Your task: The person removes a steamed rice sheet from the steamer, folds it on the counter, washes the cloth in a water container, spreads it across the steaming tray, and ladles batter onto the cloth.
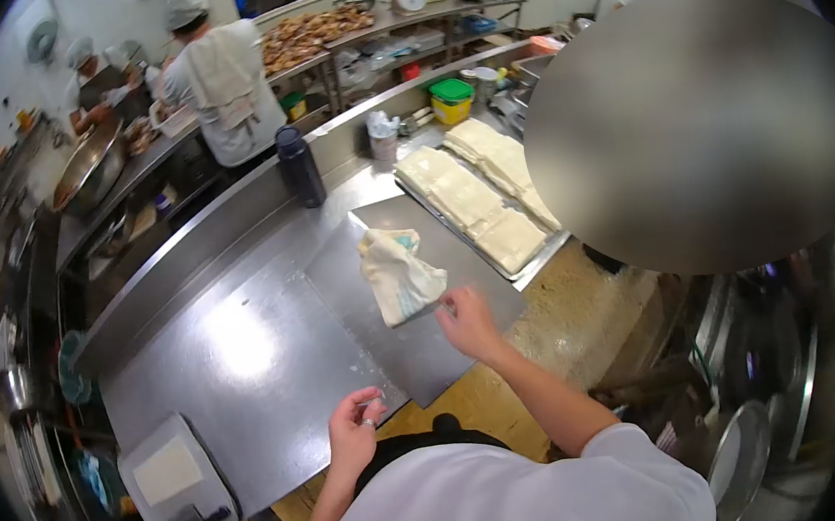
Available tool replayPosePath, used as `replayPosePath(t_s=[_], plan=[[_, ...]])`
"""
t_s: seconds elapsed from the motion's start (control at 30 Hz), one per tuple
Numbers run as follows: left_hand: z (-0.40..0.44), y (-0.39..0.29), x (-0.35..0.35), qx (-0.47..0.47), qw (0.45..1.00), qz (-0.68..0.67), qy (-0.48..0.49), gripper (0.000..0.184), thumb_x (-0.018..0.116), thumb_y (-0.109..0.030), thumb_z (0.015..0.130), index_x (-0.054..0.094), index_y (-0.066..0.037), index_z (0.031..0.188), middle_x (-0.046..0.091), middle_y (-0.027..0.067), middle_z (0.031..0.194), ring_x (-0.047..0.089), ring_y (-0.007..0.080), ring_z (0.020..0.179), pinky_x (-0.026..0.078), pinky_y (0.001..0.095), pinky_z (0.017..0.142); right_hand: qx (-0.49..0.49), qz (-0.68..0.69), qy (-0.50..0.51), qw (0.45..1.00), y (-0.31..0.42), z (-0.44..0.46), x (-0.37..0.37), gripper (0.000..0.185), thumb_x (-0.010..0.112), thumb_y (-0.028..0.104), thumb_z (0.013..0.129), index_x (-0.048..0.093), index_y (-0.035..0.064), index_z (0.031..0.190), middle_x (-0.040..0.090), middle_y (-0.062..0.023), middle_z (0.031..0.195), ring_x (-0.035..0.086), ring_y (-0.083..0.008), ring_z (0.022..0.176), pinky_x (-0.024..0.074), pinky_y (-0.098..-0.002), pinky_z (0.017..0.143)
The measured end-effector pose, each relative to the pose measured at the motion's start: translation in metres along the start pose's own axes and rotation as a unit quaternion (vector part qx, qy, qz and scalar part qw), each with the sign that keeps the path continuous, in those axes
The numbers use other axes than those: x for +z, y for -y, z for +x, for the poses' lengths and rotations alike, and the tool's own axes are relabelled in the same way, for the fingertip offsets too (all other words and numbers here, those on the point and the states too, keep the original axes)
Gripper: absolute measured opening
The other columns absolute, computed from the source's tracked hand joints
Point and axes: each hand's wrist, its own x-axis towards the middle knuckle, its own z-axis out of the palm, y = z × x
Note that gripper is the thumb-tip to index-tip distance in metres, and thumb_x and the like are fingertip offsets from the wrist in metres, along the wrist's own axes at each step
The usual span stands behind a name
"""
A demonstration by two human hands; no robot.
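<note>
A crumpled white cloth point(401, 274) with pale blue patches lies on a flat metal sheet point(338, 268) on the steel worktable. My right hand point(469, 326) is just beside its lower right edge, fingers loosely bent; whether the fingertips touch the cloth is hard to make out. Over the front edge of the table hovers my left hand point(354, 432), wearing a ring, its fingers loosely curved and apart with nothing visible in them. Beyond the cloth, a tray point(525, 278) carries long slabs of pale dough point(468, 205).
A dark bottle point(300, 166) stands near the raised back rim. A green-lidded yellow tub point(451, 101) is behind the dough. At the left front corner sits a grey scale point(177, 479). Co-workers point(225, 88) stand beyond the table. A blurred oval covers the upper right.
</note>
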Motion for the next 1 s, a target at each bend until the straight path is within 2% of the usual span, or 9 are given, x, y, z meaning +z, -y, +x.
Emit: replayPosePath(t_s=[0.07, 0.13, 0.23, 0.33, 0.43, 0.53, 0.7, 0.93, 1.0], plan=[[0.011, 0.0, -0.001, -0.012, 0.997, 0.005, 0.073, 0.023, 0.063, -0.007, 0.099, 0.064, -0.001, 0.121, 0.07, 0.0065, 0.11, 0.066, 0.0121, 0.089, 0.053, 0.0266, 0.079, 0.063, 0.003, 0.028, 0.998, -0.003, -0.053, 0.001, 0.026, 0.071, 0.017, 0.085, 0.065, 0.0008, 0.104, 0.065, -0.0202, 0.104, 0.063, -0.0379, 0.098, 0.0512, -0.0461, 0.086], [0.021, -0.004, -0.006, -0.029, 0.986, 0.061, 0.151, 0.023, 0.061, -0.005, 0.099, 0.063, 0.0, 0.121, 0.07, 0.0069, 0.11, 0.067, 0.0138, 0.093, 0.053, 0.028, 0.083, 0.048, -0.053, 0.012, 0.997, 0.002, -0.109, 0.001, 0.029, 0.071, 0.018, 0.085, 0.066, -0.0031, 0.105, 0.065, -0.0201, 0.101, 0.067, -0.0318, 0.085, 0.0546, -0.0419, 0.077], [0.032, 0.002, -0.015, -0.041, 0.961, 0.096, 0.256, 0.022, 0.061, -0.005, 0.1, 0.064, 0.001, 0.121, 0.071, 0.0068, 0.11, 0.067, 0.0144, 0.095, 0.053, 0.029, 0.087, 0.208, 0.007, 0.0, 0.978, 0.038, -0.183, 0.002, 0.028, 0.071, 0.016, 0.084, 0.067, -0.002, 0.105, 0.066, -0.0214, 0.106, 0.064, -0.0378, 0.101, 0.052, -0.045, 0.089], [0.037, 0.006, -0.023, -0.054, 0.926, 0.129, 0.35, 0.022, 0.063, -0.006, 0.099, 0.065, 0.002, 0.119, 0.071, 0.0064, 0.109, 0.066, 0.014, 0.095, 0.052, 0.029, 0.088, 0.299, 0.015, -0.063, 0.952, 0.063, -0.247, 0.022, 0.031, 0.07, 0.017, 0.085, 0.066, -0.0028, 0.108, 0.065, -0.0219, 0.108, 0.064, -0.0379, 0.103, 0.0517, -0.045, 0.09], [0.039, 0.027, -0.025, -0.049, 0.879, 0.153, 0.449, 0.022, 0.064, -0.008, 0.098, 0.066, 0.002, 0.118, 0.071, 0.0061, 0.108, 0.065, 0.0136, 0.095, 0.052, 0.0286, 0.088, 0.344, -0.024, -0.114, 0.932, 0.104, -0.294, 0.035, 0.032, 0.072, 0.015, 0.086, 0.066, -0.003, 0.112, 0.064, -0.0194, 0.108, 0.068, -0.0308, 0.088, 0.0548, -0.0396, 0.08], [0.026, 0.036, -0.016, -0.02, 0.831, 0.173, 0.528, 0.023, 0.066, -0.01, 0.098, 0.067, 0.002, 0.118, 0.071, 0.005, 0.102, 0.064, 0.0111, 0.089, 0.052, 0.0273, 0.083, 0.42, 0.044, -0.185, 0.888, 0.147, -0.334, 0.05, 0.034, 0.068, 0.018, 0.086, 0.064, -0.0023, 0.113, 0.063, -0.0212, 0.113, 0.062, -0.039, 0.105, 0.0508, -0.0447, 0.092], [-0.031, 0.03, 0.015, -0.003, 0.755, 0.19, 0.628, 0.023, 0.066, -0.011, 0.098, 0.067, 0.002, 0.117, 0.072, 0.0054, 0.101, 0.065, 0.0103, 0.089, 0.052, 0.0259, 0.082, 0.463, 0.006, -0.24, 0.854, 0.201, -0.392, 0.051, 0.036, 0.065, 0.02, 0.088, 0.062, -0.0016, 0.116, 0.062, -0.0214, 0.115, 0.06, -0.0404, 0.109, 0.0496, -0.0457, 0.094], [-0.106, 0.055, 0.017, -0.046, 0.679, 0.177, 0.711, 0.026, 0.064, -0.011, 0.1, 0.063, 0.004, 0.121, 0.07, 0.0109, 0.114, 0.066, 0.0162, 0.094, 0.052, 0.0282, 0.083, 0.477, -0.01, -0.325, 0.816, 0.233, -0.466, 0.067, 0.036, 0.065, 0.02, 0.089, 0.061, -0.0001, 0.119, 0.06, -0.0214, 0.119, 0.06, -0.0412, 0.109, 0.05, -0.0474, 0.094], [-0.127, 0.061, 0.014, -0.057, 0.666, 0.189, 0.719, 0.027, 0.063, -0.012, 0.1, 0.062, 0.005, 0.121, 0.07, 0.0113, 0.114, 0.066, 0.0165, 0.093, 0.052, 0.0281, 0.082, 0.473, -0.042, -0.35, 0.807, 0.239, -0.491, 0.075, 0.036, 0.067, 0.019, 0.089, 0.061, -0.0004, 0.119, 0.061, -0.0205, 0.118, 0.063, -0.0375, 0.102, 0.0511, -0.0447, 0.089]])
